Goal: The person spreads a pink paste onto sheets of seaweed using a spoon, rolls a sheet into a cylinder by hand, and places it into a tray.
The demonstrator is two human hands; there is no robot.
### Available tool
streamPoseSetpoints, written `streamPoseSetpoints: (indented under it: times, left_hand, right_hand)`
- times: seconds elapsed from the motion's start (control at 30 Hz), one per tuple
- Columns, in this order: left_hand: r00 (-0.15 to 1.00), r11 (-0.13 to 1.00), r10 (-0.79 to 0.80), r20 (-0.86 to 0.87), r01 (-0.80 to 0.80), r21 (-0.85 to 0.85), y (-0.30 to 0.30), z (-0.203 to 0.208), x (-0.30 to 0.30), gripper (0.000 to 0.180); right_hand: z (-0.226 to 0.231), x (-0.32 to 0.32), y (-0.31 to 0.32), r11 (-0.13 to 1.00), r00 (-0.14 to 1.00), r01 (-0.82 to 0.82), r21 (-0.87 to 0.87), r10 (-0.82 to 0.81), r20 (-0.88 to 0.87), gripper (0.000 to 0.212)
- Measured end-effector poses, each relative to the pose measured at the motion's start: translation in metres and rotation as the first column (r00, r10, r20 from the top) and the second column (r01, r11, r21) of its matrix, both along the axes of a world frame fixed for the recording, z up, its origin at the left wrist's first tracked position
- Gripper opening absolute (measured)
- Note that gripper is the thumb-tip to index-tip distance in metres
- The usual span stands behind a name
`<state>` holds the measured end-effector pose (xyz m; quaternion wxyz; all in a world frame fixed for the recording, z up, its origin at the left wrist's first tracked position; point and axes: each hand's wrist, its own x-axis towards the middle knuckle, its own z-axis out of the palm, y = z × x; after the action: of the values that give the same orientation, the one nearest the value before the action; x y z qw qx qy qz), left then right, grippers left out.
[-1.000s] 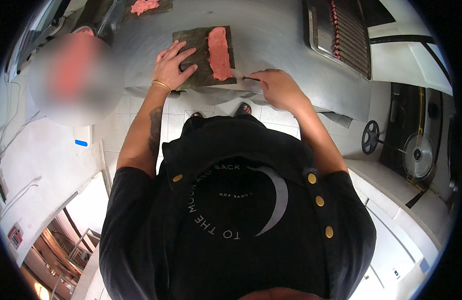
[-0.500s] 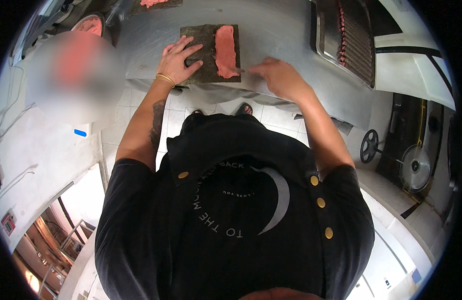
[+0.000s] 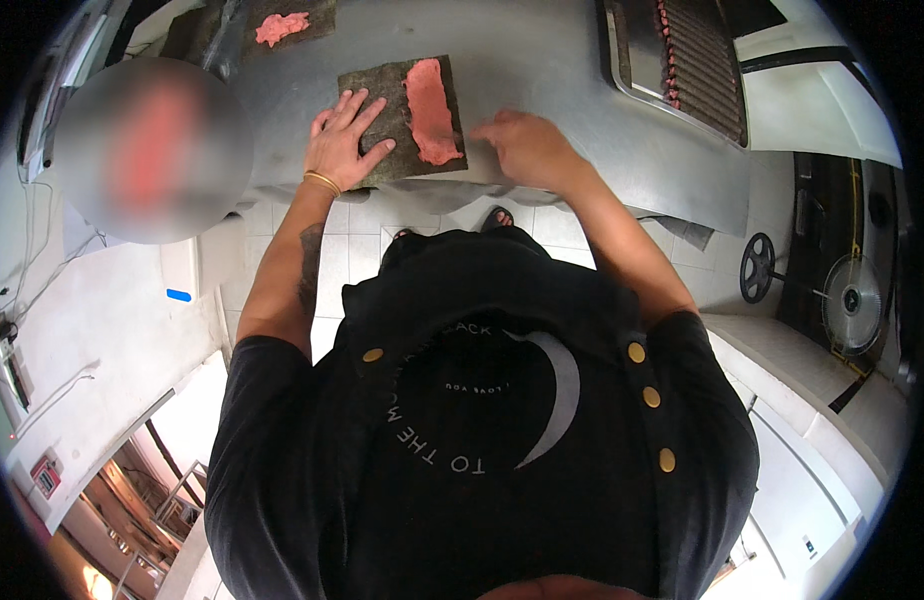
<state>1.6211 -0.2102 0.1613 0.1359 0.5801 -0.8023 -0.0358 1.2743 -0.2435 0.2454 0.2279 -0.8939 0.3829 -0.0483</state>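
Observation:
A square dark green seaweed sheet (image 3: pixel 392 115) lies on the steel table near its front edge. A long strip of pink paste (image 3: pixel 431 105) covers part of its right side. My left hand (image 3: pixel 344 140) rests flat on the sheet's left part, fingers spread. Just right of the sheet, my right hand (image 3: pixel 527 148) is closed, knuckles up, fingers pointing at the lower end of the paste. A faint blurred streak shows between those fingers and the paste; I cannot make out what it is.
Another seaweed sheet (image 3: pixel 320 18) with a lump of pink paste (image 3: pixel 281 29) lies at the far left of the steel table (image 3: pixel 542 60). A metal tray (image 3: pixel 622 50) holding rows of dark rolls (image 3: pixel 704 70) stands at the right. A fan (image 3: pixel 852 300) is beyond the table's right end.
The whole view has shifted, showing more of the far-left sheet. My left hand stays flat on the sheet; my right hand stays closed beside the paste's lower end.

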Motion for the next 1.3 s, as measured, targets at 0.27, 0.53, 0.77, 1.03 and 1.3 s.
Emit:
streamPoseSetpoints:
  times: [0.27, 0.53, 0.77, 1.03, 1.3]
  left_hand:
    - [1.0, 1.0, 0.012, 0.023, -0.013, 0.019, 0.006, 0.006, -0.001, 0.076]
    - [1.0, 0.999, -0.003, 0.004, 0.003, 0.038, 0.005, -0.001, 0.002, 0.076]
    - [1.0, 0.999, -0.018, -0.023, 0.019, 0.041, 0.003, 0.001, 0.003, 0.074]
    - [0.999, 0.998, -0.021, -0.036, 0.023, 0.058, 0.003, 0.002, 0.006, 0.073]
    - [0.999, 0.996, -0.038, -0.007, 0.039, 0.084, 0.006, 0.005, 0.006, 0.077]
  right_hand:
    - [0.011, -0.009, 0.062, 0.969, 0.96, 0.24, 0.056, -0.245, 0.132, 0.038]
    - [-0.001, 0.029, 0.117, 0.872, 0.841, 0.479, 0.101, -0.489, 0.231, 0.041]
    - [-0.023, 0.052, 0.149, 0.774, 0.745, 0.623, 0.118, -0.632, 0.214, 0.041]
    - [-0.019, 0.062, 0.155, 0.764, 0.734, 0.64, 0.086, -0.641, 0.225, 0.04]
    - [0.021, 0.043, 0.123, 0.882, 0.913, 0.378, -0.282, -0.405, -0.042, 0.038]
